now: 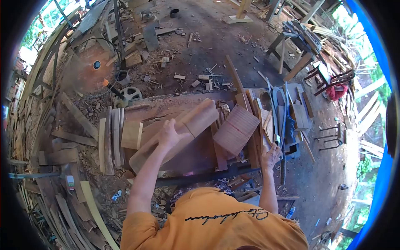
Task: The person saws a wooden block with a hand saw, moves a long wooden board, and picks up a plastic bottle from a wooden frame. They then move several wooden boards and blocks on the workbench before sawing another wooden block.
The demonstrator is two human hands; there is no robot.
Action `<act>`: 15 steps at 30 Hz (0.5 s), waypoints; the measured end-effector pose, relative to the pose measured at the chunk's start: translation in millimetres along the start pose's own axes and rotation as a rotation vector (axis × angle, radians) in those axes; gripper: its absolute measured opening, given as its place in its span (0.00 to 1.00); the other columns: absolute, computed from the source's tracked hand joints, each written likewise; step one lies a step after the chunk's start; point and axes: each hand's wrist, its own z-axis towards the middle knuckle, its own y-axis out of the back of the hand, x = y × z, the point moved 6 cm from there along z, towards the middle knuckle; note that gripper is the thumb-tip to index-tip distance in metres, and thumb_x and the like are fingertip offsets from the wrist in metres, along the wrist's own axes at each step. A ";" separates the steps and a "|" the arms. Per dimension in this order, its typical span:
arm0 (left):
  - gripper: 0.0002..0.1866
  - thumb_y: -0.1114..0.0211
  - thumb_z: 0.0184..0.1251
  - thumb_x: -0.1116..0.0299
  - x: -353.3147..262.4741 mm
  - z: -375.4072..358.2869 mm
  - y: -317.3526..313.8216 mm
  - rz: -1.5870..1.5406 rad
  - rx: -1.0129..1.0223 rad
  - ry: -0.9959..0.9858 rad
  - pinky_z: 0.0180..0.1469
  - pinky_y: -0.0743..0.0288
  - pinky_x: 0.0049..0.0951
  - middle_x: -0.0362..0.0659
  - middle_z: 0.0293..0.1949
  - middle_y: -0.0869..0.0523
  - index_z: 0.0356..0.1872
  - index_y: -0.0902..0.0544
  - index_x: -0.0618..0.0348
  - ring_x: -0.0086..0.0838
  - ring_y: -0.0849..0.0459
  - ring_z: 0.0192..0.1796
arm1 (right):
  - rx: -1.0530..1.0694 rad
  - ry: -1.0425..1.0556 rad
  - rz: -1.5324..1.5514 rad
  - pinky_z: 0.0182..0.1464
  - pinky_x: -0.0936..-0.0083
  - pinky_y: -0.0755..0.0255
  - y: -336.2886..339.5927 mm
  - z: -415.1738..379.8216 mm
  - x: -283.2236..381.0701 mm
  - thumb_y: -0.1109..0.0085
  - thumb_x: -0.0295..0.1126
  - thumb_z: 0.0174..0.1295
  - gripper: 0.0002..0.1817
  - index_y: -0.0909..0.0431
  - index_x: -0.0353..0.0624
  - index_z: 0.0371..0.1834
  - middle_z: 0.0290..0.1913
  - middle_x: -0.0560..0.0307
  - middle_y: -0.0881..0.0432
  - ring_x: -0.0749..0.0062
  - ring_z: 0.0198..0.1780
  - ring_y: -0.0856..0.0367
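A long, thick wooden board (196, 118) lies slanted across the workbench in front of me, with a dark line across it. My left hand (168, 135) rests on top of this board, fingers stretched out and thumb apart. At the bench's right side, my right hand (271, 156) has its fingers closed round a small dark object (277, 139) with a pale edge; its kind is too small to make out. Between the hands, a squarish wooden block (236, 129) with a thin reddish line sits tilted on other boards. Left of the board stands a pale wooden block (131, 134).
Upright slats (110, 139) stand at the bench's left end. Wood pieces and a blue strap-like thing (287, 125) crowd its right. A round fan (96, 64) is at the upper left. Scraps litter the ground; a wooden stand (296, 46) and chair (333, 77) are at right.
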 end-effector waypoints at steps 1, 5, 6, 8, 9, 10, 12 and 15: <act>0.34 0.19 0.38 0.47 -7.2 -3.9 3.8 0.003 -0.011 -0.017 0.49 0.25 0.46 0.50 0.42 0.21 0.40 0.26 0.58 0.47 0.20 0.48 | 0.054 -0.053 0.040 0.53 0.44 0.33 2.7 -8.5 8.9 0.37 0.42 0.62 0.23 0.30 0.49 0.58 0.57 0.47 0.31 0.44 0.61 0.33; 0.28 0.20 0.39 0.57 -23.9 -22.6 18.9 0.101 -0.142 -0.102 0.48 0.27 0.43 0.46 0.43 0.24 0.41 0.25 0.52 0.42 0.22 0.48 | 0.084 0.014 0.147 0.54 0.46 0.34 12.1 -37.9 49.0 0.35 0.39 0.60 0.22 0.29 0.49 0.56 0.57 0.48 0.31 0.46 0.60 0.32; 0.27 0.21 0.40 0.59 -24.0 -28.0 22.1 0.178 -0.190 -0.123 0.48 0.28 0.43 0.45 0.43 0.24 0.42 0.25 0.51 0.41 0.23 0.48 | 0.087 0.017 0.142 0.54 0.46 0.34 10.6 -43.2 54.3 0.35 0.39 0.60 0.22 0.29 0.49 0.56 0.57 0.48 0.31 0.46 0.60 0.32; 0.27 0.21 0.40 0.60 -11.4 -39.5 6.7 0.178 -0.239 -0.117 0.49 0.30 0.43 0.44 0.44 0.25 0.43 0.25 0.50 0.40 0.24 0.49 | 0.111 0.128 0.192 0.52 0.49 0.34 3.4 -53.3 70.4 0.35 0.39 0.59 0.23 0.29 0.49 0.56 0.55 0.49 0.31 0.47 0.58 0.32; 0.26 0.22 0.40 0.61 -10.8 -44.8 6.9 0.178 -0.291 -0.115 0.50 0.32 0.43 0.43 0.44 0.26 0.43 0.25 0.49 0.39 0.25 0.50 | 0.130 0.124 0.204 0.53 0.49 0.34 4.5 -57.3 80.5 0.34 0.38 0.58 0.22 0.28 0.48 0.55 0.55 0.49 0.30 0.47 0.59 0.32; 0.26 0.22 0.40 0.61 -11.2 -47.3 3.3 0.178 -0.288 -0.108 0.50 0.32 0.43 0.43 0.44 0.26 0.43 0.25 0.49 0.39 0.25 0.50 | 0.136 0.128 0.202 0.53 0.49 0.34 3.9 -59.8 87.4 0.34 0.38 0.58 0.22 0.28 0.48 0.55 0.55 0.49 0.30 0.47 0.59 0.32; 0.32 0.20 0.39 0.60 -15.7 -51.9 -3.8 0.234 -0.276 -0.058 0.51 0.34 0.45 0.41 0.46 0.25 0.49 0.25 0.46 0.40 0.25 0.52 | 0.197 0.180 0.226 0.54 0.50 0.35 1.1 -61.1 98.1 0.34 0.37 0.58 0.21 0.27 0.48 0.54 0.55 0.49 0.30 0.48 0.59 0.32; 0.34 0.21 0.39 0.61 -18.6 -63.8 -13.3 0.257 -0.346 -0.068 0.51 0.34 0.44 0.40 0.48 0.26 0.53 0.26 0.42 0.40 0.27 0.52 | 0.206 0.226 0.239 0.53 0.49 0.34 0.9 -48.1 95.7 0.34 0.36 0.58 0.21 0.27 0.48 0.54 0.56 0.49 0.30 0.48 0.60 0.32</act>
